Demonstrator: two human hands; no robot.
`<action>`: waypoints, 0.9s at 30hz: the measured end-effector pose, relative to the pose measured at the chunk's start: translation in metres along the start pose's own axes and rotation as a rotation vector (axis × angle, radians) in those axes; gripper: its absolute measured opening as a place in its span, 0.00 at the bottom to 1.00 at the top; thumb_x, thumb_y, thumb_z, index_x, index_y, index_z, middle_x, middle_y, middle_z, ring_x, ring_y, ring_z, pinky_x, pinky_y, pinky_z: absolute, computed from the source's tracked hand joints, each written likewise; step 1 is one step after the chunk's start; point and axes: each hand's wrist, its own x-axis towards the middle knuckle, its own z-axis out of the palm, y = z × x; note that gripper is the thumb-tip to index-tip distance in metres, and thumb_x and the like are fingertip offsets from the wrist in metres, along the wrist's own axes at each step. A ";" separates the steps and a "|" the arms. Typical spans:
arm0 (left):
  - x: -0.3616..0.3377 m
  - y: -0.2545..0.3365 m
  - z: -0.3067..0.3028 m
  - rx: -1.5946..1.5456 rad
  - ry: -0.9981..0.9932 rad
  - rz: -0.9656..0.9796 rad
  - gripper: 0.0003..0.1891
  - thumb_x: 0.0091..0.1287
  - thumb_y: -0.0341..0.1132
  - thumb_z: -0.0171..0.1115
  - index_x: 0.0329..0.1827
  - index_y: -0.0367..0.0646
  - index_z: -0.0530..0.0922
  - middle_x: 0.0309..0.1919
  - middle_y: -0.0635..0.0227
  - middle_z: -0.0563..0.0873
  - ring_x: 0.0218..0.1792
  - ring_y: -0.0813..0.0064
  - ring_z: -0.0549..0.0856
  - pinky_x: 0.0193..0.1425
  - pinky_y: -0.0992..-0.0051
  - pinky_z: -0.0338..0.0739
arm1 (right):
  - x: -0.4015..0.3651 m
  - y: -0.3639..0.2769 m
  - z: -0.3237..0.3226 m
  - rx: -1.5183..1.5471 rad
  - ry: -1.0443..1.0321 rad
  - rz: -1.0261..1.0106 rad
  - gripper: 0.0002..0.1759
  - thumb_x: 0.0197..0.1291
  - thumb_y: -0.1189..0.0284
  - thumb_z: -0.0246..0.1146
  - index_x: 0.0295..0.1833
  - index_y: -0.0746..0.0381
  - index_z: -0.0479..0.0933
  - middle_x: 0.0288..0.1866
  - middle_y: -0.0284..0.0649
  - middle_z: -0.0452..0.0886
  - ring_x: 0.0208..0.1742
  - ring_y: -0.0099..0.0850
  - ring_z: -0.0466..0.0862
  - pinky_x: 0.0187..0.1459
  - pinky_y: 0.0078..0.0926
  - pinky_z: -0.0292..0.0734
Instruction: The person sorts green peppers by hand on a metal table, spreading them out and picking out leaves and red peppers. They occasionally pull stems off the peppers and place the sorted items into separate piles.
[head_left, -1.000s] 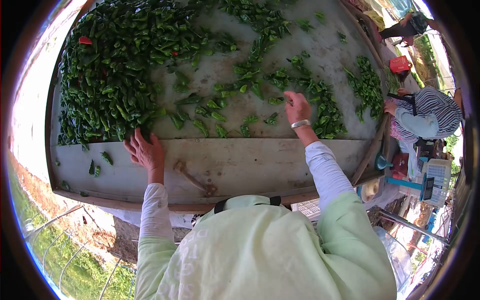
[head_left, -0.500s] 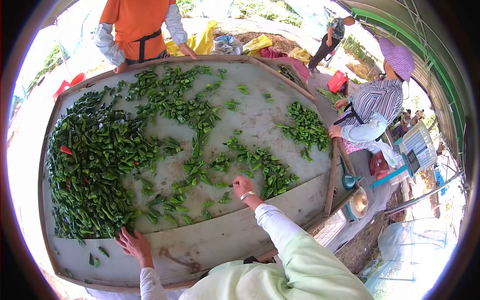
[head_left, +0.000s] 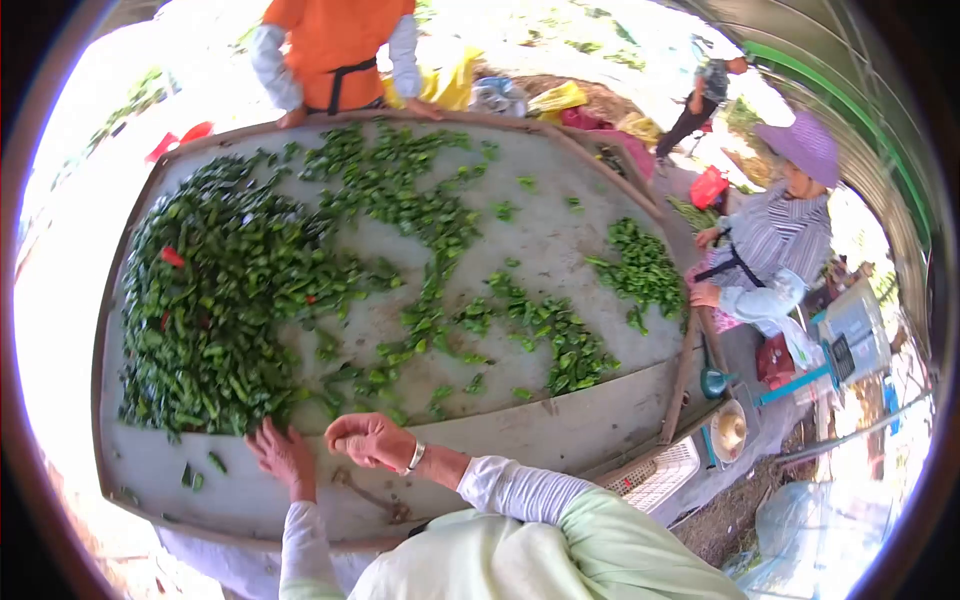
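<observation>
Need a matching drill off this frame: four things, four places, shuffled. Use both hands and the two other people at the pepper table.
Things:
1. left hand
2. right hand
3. person in orange vest
4. person in purple hat

Places:
A. far side of the table
B. flat on the table, at the near edge of the big pepper pile
C. right side of the table, by the small pepper pile
D. curled, over the table's near edge

Pairs: 1-B; 2-D; 3-A; 4-C

Outdoor farm sorting station: green peppers (head_left: 220,300) heaped on a table (head_left: 560,430).
</observation>
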 end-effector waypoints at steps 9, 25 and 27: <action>0.002 -0.049 0.009 -0.313 0.071 0.161 0.28 0.51 0.38 0.66 0.57 0.51 0.70 0.62 0.62 0.67 0.69 0.54 0.56 0.64 0.50 0.54 | -0.060 0.039 -0.082 -1.364 0.440 -0.311 0.06 0.51 0.78 0.59 0.36 0.62 0.76 0.30 0.44 0.79 0.31 0.41 0.80 0.34 0.33 0.75; -0.080 0.072 0.004 -0.580 -0.483 0.738 0.27 0.50 0.32 0.65 0.56 0.54 0.72 0.59 0.61 0.70 0.67 0.55 0.62 0.60 0.48 0.63 | -0.152 0.080 -0.184 -1.603 0.962 -0.228 0.06 0.51 0.78 0.57 0.37 0.61 0.73 0.30 0.44 0.78 0.32 0.41 0.79 0.35 0.35 0.73; -0.055 0.076 0.010 -0.602 -0.363 0.698 0.23 0.50 0.31 0.64 0.52 0.53 0.75 0.55 0.64 0.73 0.64 0.57 0.65 0.58 0.50 0.65 | -0.152 0.081 -0.186 -1.629 0.939 -0.251 0.06 0.51 0.77 0.58 0.37 0.61 0.73 0.30 0.44 0.77 0.32 0.41 0.79 0.34 0.35 0.73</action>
